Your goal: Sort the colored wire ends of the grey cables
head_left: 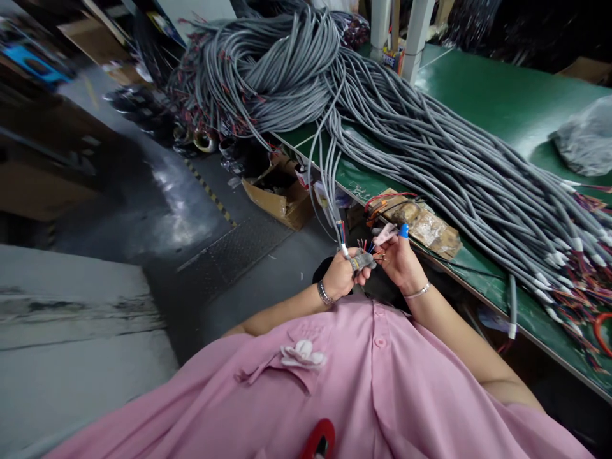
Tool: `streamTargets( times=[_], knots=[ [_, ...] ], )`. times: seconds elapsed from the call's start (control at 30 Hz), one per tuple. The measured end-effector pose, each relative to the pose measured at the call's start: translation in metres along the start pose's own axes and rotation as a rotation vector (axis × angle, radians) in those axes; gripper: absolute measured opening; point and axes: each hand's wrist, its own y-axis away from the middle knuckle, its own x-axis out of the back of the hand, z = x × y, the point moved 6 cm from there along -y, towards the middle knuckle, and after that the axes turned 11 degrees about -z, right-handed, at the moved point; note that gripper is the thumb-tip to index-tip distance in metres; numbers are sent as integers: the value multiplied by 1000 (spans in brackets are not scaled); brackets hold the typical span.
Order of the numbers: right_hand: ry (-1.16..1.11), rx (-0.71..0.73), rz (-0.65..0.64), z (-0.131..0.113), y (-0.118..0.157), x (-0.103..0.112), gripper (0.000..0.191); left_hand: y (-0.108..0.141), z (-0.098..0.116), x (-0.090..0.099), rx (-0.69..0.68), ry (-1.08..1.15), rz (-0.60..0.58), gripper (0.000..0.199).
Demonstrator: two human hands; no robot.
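Note:
My left hand is closed around the end of a grey cable; a grey cover sits on at least one of its fingers. Thin coloured wires fan out of the cable end between my two hands. Close beside it, my right hand has its fingertips bent in on the thin wires, some with bare copper-coloured ends. One of its digits wears a blue fingertip cover. A pale pink, flat-looking piece lies at its fingers; whether it is a finger wrap or a separate thing, I cannot tell.
A large heap of grey cables runs along the green workbench, stripped ends at the right. Crumpled brown packaging lies at the bench edge. A cardboard box stands on the floor. A plastic bag sits at far right.

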Motion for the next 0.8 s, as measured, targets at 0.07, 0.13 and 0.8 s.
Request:
streamTargets(
  times=[0.07, 0.13, 0.8],
  knots=[
    [-11, -26, -29, 0, 2, 0, 60, 5, 1, -1, 3, 1, 18, 34],
    [-17, -29, -47, -2, 4, 0, 55, 9, 1, -2, 4, -5, 34, 35],
    [-85, 89, 46, 0, -9, 9, 35, -2, -3, 1, -47, 82, 109, 26]
  ],
)
